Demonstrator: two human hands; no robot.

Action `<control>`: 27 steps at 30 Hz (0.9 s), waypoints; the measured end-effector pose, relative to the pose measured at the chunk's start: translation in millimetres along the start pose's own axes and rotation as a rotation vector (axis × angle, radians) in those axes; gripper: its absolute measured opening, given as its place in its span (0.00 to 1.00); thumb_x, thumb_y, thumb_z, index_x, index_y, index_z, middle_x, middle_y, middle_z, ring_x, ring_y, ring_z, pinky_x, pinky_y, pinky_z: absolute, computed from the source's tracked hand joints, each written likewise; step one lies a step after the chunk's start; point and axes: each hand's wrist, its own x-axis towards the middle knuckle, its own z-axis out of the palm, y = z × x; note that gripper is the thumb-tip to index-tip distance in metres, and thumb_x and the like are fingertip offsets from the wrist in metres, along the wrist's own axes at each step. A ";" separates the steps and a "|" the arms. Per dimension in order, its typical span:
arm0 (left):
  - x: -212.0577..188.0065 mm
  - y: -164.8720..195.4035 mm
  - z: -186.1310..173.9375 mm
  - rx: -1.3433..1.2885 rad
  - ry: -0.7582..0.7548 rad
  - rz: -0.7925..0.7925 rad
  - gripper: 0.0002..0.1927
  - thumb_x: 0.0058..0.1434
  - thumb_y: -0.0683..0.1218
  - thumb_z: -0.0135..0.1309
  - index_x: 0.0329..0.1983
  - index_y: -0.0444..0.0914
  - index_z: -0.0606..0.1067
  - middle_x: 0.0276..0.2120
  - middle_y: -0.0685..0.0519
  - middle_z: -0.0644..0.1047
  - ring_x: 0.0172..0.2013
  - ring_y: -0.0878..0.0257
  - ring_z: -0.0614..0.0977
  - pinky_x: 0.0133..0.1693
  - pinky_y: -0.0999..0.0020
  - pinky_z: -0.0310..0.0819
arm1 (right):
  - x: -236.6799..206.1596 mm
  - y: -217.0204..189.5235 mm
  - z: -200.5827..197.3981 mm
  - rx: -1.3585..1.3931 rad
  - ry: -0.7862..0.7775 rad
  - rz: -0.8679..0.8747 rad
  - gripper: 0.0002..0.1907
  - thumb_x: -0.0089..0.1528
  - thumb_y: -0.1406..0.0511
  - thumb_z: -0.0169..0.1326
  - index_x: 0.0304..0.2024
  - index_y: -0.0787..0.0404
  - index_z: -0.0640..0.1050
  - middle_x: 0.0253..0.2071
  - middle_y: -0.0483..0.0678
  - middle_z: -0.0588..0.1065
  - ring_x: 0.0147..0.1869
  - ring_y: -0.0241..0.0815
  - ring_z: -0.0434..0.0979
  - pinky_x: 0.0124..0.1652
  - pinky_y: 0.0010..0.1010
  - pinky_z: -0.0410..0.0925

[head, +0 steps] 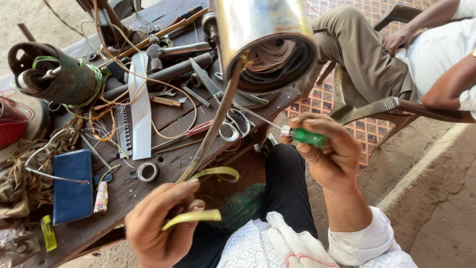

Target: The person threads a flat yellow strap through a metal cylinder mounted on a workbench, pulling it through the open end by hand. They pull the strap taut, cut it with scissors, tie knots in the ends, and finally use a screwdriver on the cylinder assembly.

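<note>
Workbench [163, 116] is a mess as usual. Far left edge there's one dark blue case [73, 186], one yellow lighter [48, 232] near the front corner, and one small tape roll [147, 171] close to the front edge. My left hand [161, 223] is pinched around one yellowish strip [198, 198] that loops up from my fingers. One metal cylinder [265, 42] hangs over the bench's right edge, open end facing me, above and between both hands. My right hand [329, 154] is clenched on one green-handled screwdriver [297, 134]; its long axis runs up-left, with the shaft pointing into the cylinder's mouth.
</note>
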 end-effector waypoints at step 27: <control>162.6 63.8 55.5 0.631 -0.293 0.401 0.38 0.70 0.40 0.61 0.78 0.47 0.57 0.33 0.49 0.80 0.32 0.52 0.83 0.33 0.54 0.76 | 26.7 -94.4 -43.2 -0.323 0.076 -0.299 0.24 0.70 0.71 0.58 0.68 0.58 0.72 0.51 0.61 0.79 0.47 0.40 0.82 0.53 0.27 0.75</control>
